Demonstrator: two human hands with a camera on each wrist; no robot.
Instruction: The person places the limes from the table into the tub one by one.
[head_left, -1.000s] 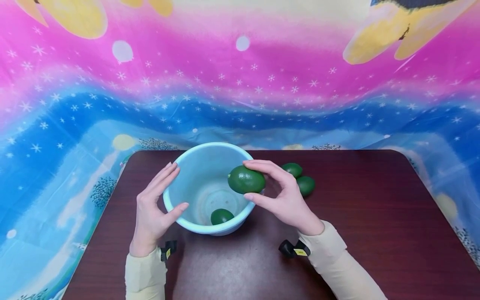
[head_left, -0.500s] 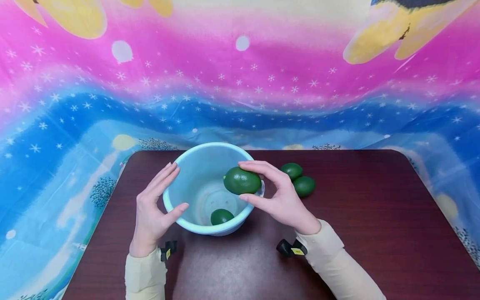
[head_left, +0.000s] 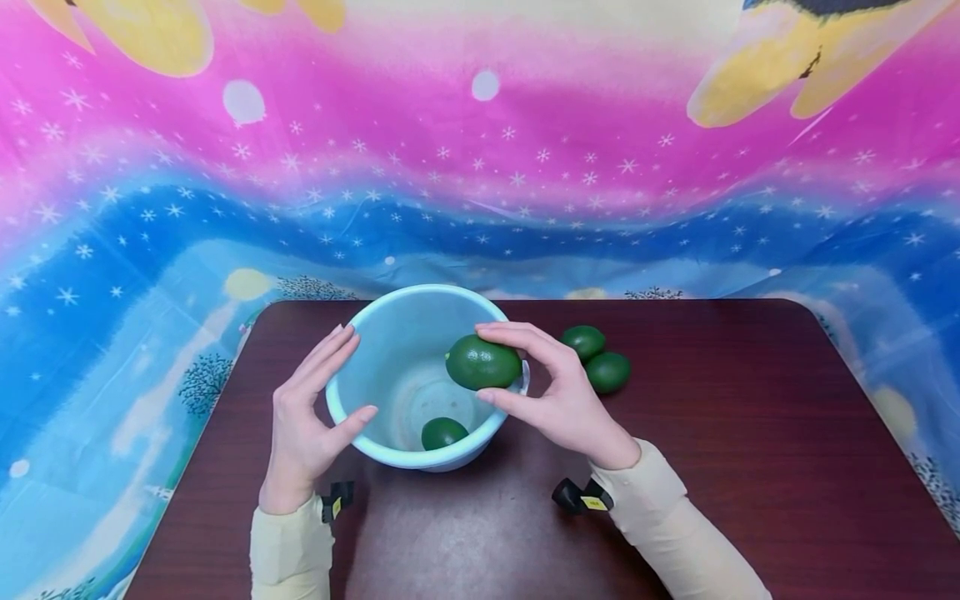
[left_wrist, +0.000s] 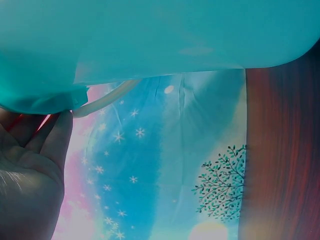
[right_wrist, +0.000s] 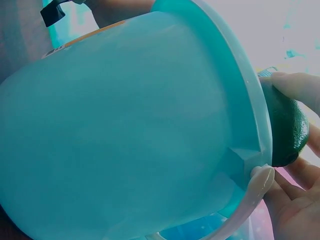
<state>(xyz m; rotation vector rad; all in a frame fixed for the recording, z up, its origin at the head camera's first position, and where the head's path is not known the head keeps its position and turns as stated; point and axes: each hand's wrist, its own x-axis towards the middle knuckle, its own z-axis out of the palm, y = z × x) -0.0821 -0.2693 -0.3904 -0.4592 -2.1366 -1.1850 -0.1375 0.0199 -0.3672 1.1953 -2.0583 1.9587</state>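
Note:
A light-blue bucket (head_left: 390,350) stands on the table, with one green avocado (head_left: 444,433) lying at its bottom. My left hand (head_left: 303,417) rests on the left rim, fingers extended and fingertips and thumb tip over the edge. In the left wrist view that hand (left_wrist: 35,165) touches the rim from below. My right hand (head_left: 566,392) holds another avocado (head_left: 482,362) between thumb and fingers, above the bucket's right rim. The right wrist view shows this avocado (right_wrist: 285,127) just beyond the rim. Two more avocados (head_left: 583,342) (head_left: 608,372) lie together right of the bucket.
The dark-brown table (head_left: 735,433) stretches to both sides. A patterned cloth (head_left: 480,183) hangs behind it. The bucket's pale handle (right_wrist: 250,200) hangs along its side. A black wrist camera (head_left: 570,496) sits at the right cuff.
My right hand has shifted slightly left with its avocado, further over the bucket, and has almost stopped. The left hand and bucket have kept their places.

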